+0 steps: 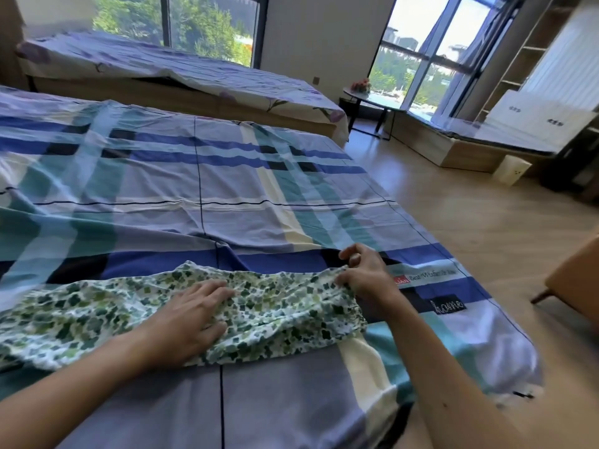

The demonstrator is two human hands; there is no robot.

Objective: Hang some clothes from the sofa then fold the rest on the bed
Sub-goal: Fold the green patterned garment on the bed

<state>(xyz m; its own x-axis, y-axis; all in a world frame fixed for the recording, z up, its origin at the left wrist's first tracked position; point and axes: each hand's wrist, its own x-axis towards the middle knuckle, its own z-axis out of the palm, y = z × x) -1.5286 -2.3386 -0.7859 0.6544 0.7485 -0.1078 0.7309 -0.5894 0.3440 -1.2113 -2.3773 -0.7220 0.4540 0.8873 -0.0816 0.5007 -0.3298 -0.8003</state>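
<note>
On the bed [201,176], left hand [191,315] presses the garment [278,322] flat, fingers straight; right hand [363,273] pinches its edge. Best kept taut while folding.

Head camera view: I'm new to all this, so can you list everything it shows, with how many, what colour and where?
floral garment: one, white with green print, lying on the near bed's front part
near bed: one, blue, teal and cream plaid cover, fills the middle
far bed: one, lilac cover with purple flowers, behind the near bed
windows: two, dark frames, back wall
curtain: one, bluish, at the right window
round table: one, dark, by the right window
flowers: one bunch, pink, on the table
shelf: one, light wood, far right
floor: light wood, right of the beds
brown furniture piece: one, only partly seen, right edge
left hand: rests flat on the garment
right hand: pinches the garment's right end
</note>
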